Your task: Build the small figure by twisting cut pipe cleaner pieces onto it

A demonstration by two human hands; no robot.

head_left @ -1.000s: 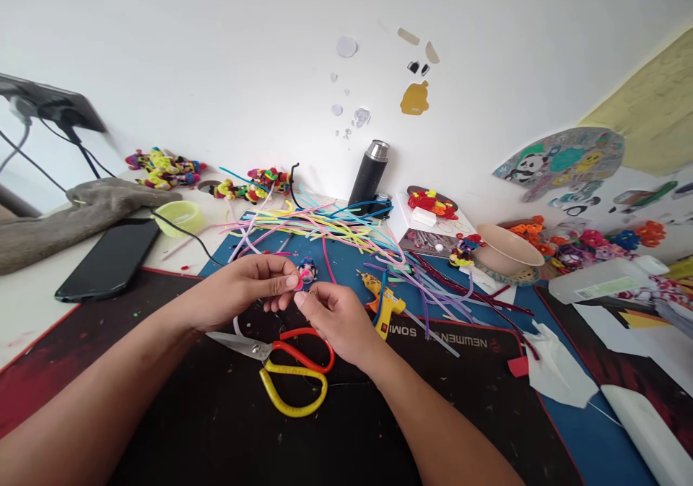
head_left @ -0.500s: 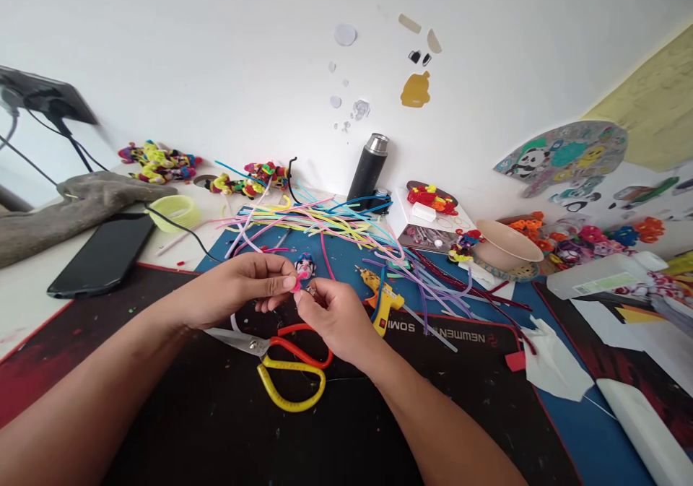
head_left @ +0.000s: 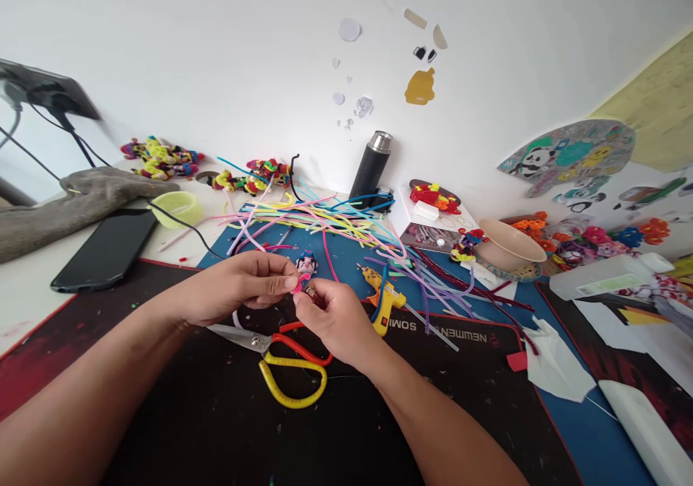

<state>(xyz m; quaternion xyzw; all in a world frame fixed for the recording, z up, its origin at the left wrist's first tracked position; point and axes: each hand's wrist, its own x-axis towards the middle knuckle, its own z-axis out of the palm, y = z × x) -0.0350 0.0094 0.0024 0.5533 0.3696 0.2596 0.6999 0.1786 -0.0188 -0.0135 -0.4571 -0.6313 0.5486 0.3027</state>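
Observation:
Between the fingertips of my left hand [head_left: 265, 281] and my right hand [head_left: 330, 314] is a small pink pipe-cleaner piece [head_left: 299, 282], pinched from both sides. Just beyond the fingers shows a little doll head [head_left: 306, 263] with blue and black on top and a pale face; whether it joins the pink piece I cannot tell. Beneath the hands lie scissors with one red and one yellow handle [head_left: 295, 402]. A yellow glue gun [head_left: 388, 308] rests to the right of my right hand.
Behind the hands lies a heap of coloured pipe cleaners [head_left: 325, 220], with a black thermos [head_left: 371, 168] against the wall. A phone [head_left: 105, 249] and a yellow-green ring [head_left: 176, 209] are at left. A beige bowl [head_left: 512, 246] and a plastic bottle [head_left: 606, 278] stand at right.
The view has shifted slightly. Both hands keep their pinch on the pink piece in nearly the same place, with only slight finger movement.

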